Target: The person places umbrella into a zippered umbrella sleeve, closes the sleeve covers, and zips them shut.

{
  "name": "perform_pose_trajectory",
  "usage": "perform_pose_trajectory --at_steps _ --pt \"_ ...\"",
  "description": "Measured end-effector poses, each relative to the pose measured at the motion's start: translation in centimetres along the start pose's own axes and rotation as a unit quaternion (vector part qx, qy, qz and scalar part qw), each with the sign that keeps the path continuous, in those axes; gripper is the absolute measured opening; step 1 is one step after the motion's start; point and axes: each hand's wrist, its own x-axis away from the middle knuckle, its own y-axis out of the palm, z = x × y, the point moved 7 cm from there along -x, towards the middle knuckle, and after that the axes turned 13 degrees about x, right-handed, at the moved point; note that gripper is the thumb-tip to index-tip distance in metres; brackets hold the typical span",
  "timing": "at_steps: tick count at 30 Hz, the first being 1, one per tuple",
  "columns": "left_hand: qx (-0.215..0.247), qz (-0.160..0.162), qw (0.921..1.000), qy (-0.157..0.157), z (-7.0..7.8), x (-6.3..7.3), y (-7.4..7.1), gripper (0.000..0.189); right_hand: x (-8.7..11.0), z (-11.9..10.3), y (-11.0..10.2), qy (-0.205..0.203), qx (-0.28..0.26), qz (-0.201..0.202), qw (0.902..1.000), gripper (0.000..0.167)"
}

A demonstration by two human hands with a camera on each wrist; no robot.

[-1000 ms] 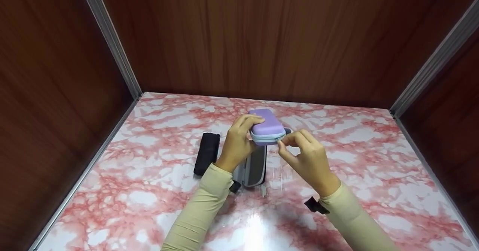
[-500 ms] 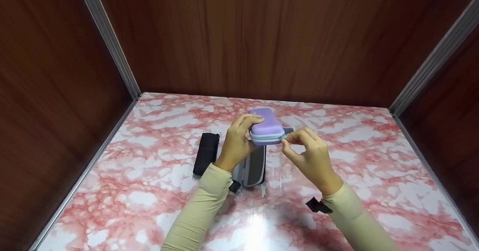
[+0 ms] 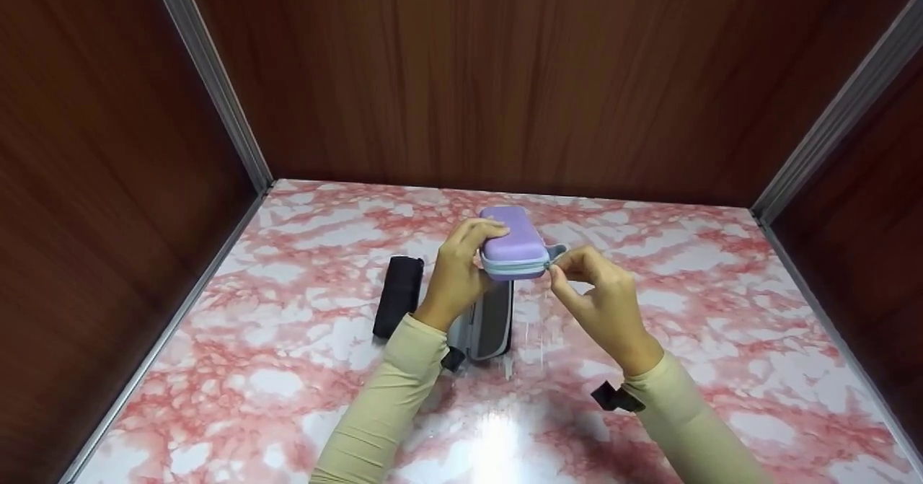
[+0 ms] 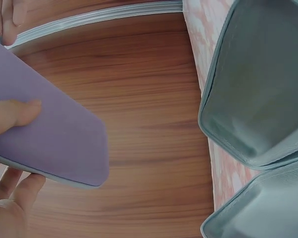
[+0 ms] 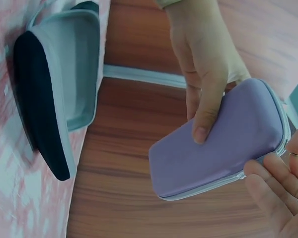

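A purple hard-shell case (image 3: 513, 235) with a pale blue zipper band is held above the table, its lid lying down on its base. My left hand (image 3: 456, 271) grips it from the left, thumb on one broad face and fingers round the other, as the right wrist view shows. At the near right corner, my right hand (image 3: 602, 300) pinches the zipper pull (image 3: 549, 264) between thumb and forefinger. Under the purple case lies an open case (image 3: 495, 325) with a grey lining and dark outer shell, partly hidden by the left hand and wrist.
A closed black case (image 3: 399, 296) lies left of the left hand. A blue-grey rounded edge (image 3: 557, 251) shows behind the purple case. Red-and-white marbled tabletop (image 3: 288, 397) spreads beneath, with brown wood-grain panels (image 3: 476, 73) at the back and sides.
The right hand has moved a little to the right, drawing the zipper pull along the front to the right corner. The left hand and the case have barely moved.
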Motion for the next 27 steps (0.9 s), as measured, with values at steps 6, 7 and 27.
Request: perform_pose_trajectory --at_steps 6,7,27 --pt "0.0 -0.001 1.0 -0.003 0.0 0.0 0.1 0.056 0.0 0.2 0.0 0.008 -0.005 -0.002 1.0 0.011" --pt "0.0 -0.001 1.0 -0.003 0.0 0.0 0.1 0.056 0.0 0.3 0.0 0.008 -0.005 -0.003 0.9999 0.011" --pt "0.022 0.003 0.9998 -0.001 0.3 0.2 0.0 0.057 -0.1 1.3 -0.1 0.03 0.003 -0.026 0.9992 0.012"
